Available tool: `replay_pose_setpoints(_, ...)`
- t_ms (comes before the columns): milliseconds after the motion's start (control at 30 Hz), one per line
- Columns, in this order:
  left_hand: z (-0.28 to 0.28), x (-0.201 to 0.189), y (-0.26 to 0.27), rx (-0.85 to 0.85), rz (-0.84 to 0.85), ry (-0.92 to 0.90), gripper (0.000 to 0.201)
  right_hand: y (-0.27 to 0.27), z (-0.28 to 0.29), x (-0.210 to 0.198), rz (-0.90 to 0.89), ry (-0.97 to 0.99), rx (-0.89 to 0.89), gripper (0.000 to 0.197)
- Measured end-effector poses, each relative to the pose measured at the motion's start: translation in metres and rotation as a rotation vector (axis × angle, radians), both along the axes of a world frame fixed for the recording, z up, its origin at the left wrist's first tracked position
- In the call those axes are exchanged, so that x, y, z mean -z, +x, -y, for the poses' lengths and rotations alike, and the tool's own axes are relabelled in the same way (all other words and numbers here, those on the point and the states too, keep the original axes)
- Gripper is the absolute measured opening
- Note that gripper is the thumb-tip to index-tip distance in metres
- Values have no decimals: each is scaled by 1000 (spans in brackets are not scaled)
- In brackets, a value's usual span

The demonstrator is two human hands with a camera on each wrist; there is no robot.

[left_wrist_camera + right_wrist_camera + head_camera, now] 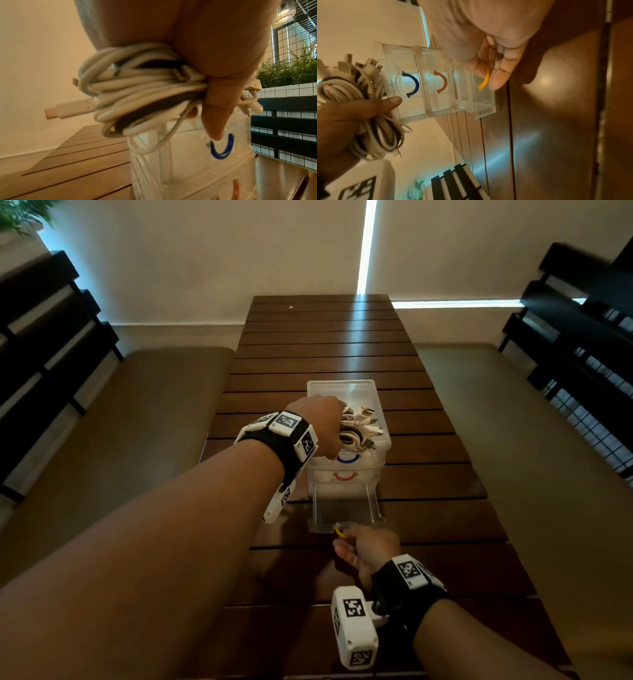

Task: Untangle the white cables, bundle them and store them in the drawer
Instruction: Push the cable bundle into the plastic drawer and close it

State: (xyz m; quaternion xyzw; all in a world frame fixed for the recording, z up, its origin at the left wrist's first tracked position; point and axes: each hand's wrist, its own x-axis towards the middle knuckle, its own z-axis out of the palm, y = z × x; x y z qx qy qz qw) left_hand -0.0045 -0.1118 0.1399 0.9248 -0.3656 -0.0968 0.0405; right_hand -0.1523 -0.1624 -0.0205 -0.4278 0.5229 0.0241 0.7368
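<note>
My left hand grips a coiled bundle of white cables with a dark band round it, held just above the top of a clear plastic drawer unit. Plug ends stick out of the bundle on both sides. The unit's upper drawers carry a blue handle and an orange handle and are closed. My right hand pinches the yellow handle of the bottom drawer, which is pulled out toward me and looks empty.
The drawer unit stands in the middle of a dark slatted wooden table. Padded benches with black slatted backs run along both sides. A pale wall closes off the far end.
</note>
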Motion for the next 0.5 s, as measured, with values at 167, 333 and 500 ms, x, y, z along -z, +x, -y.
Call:
replay_pose_setpoints(167, 1, -1, 1, -6, 2, 8, 41, -22, 5, -16, -69, -43, -118, 30)
replay_pose_setpoints(333, 2, 0, 2, -10, 6, 18, 42, -24, 20, -24, -108, -373, -122, 43)
replay_pose_setpoints(500, 2, 0, 3, -10, 8, 29, 41, 5, 52, -38, -129, -767, -461, 41)
